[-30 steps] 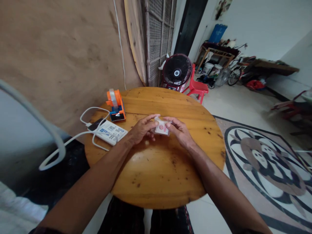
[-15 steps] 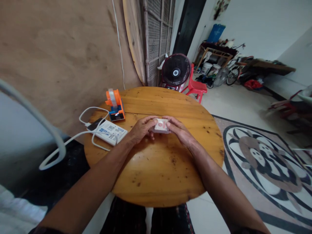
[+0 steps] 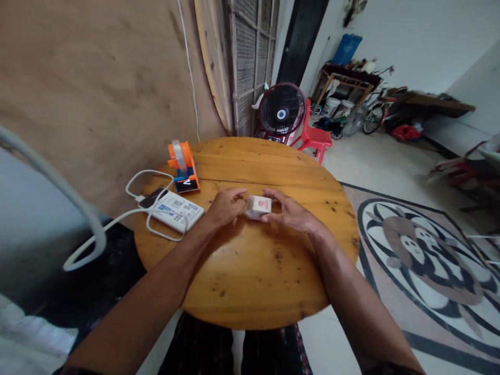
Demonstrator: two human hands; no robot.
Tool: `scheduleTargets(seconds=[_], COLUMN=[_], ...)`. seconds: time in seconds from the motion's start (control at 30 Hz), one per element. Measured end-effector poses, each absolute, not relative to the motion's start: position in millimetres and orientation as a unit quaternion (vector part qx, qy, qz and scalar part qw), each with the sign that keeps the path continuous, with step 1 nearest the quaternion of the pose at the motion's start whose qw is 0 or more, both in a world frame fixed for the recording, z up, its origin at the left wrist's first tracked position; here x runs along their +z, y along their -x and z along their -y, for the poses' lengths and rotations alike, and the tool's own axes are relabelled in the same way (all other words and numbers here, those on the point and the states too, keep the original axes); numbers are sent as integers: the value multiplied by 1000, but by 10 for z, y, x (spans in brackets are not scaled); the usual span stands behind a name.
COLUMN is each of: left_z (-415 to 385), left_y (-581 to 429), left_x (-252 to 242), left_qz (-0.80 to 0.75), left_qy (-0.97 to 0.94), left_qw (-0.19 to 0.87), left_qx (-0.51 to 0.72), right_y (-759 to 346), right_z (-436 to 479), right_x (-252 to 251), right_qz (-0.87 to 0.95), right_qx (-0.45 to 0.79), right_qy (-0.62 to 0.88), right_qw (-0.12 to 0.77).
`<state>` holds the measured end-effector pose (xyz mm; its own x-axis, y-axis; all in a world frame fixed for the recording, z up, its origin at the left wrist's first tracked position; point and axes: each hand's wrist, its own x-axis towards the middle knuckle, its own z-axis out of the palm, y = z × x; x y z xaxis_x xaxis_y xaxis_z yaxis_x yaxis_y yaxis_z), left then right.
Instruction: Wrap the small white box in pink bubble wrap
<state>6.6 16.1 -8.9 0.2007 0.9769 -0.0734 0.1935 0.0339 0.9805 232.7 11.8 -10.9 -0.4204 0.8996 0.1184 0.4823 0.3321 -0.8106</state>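
Note:
A small white box (image 3: 262, 203) with red print, its left end in crumpled clear wrapping, sits low over the middle of the round wooden table (image 3: 250, 271). My right hand (image 3: 289, 211) has it by the right end, thumb on the near side and fingers on the far side. Just left of the box is my left hand (image 3: 226, 208), fingers loosely bent and apart, with nothing visible in them. Whether its fingertips touch the wrapping I cannot tell.
An orange and blue tape dispenser (image 3: 185, 166) stands at the table's back left. Before it lie a white printed box (image 3: 177, 211), a dark phone (image 3: 154, 198) and a looping white cable (image 3: 128, 212). Beyond the table are a fan (image 3: 282, 112) and a red chair (image 3: 315, 136).
My left hand has let go of the small box and drawn slightly left. My right hand's thumb has shifted from the top to the near side, and the box has turned a little.

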Motion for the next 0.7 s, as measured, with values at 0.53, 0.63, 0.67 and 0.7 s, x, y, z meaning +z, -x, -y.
scheduleTargets(seconds=[0.53,0.63,0.67,0.7], left_z=[-85,-103,-108,-111], left_y=[-96,-84,-78,-72], left_x=[-94,-110,-115,-116], left_qz=[-455,-446,-441,-439], left_qy=[-716,-757,-771,-781], left_qw=[396,344,331,321], left_qx=[352,331,319,307], right_y=[-2270,-2270,-2272,-2275], right_z=[-90,-99,-98,-97], right_x=[-70,-94,-100,-101], right_qz=[780,783,786,788], right_qx=[255,266,273,282], right_qy=[497,496,492,488], right_qw=[281,264,255,247])
